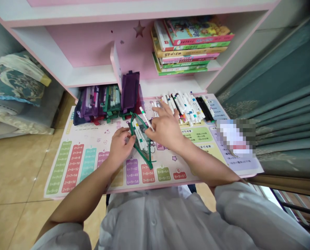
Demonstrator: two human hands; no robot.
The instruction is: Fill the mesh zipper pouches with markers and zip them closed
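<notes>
Stacked bks (191, 52) in pink/wht shelf unit (92, 41), teal curtain (282, 86) R, floral fabric (22, 88) L, flr tiles (16, 166)

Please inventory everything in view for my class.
Desk: one, pastel, centre
Open pouch: one, green-edged, desk centre
Markers: many, mostly white, pouch and desk
Held marker: one, white, right hand
Pouches: several, mostly purple, back left
Books: several, multicoloured, upper right
Bookcase: one, pink, behind desk
Curtain: one, teal, right
Fabrics: several, teal, cream, left
Blurred item: one, whitish, right
Floor: one, tan, below
Shirt: one, grey, bottom
Left hand: one, bare, pouch's left
Right hand: one, bare, pouch's right
</notes>
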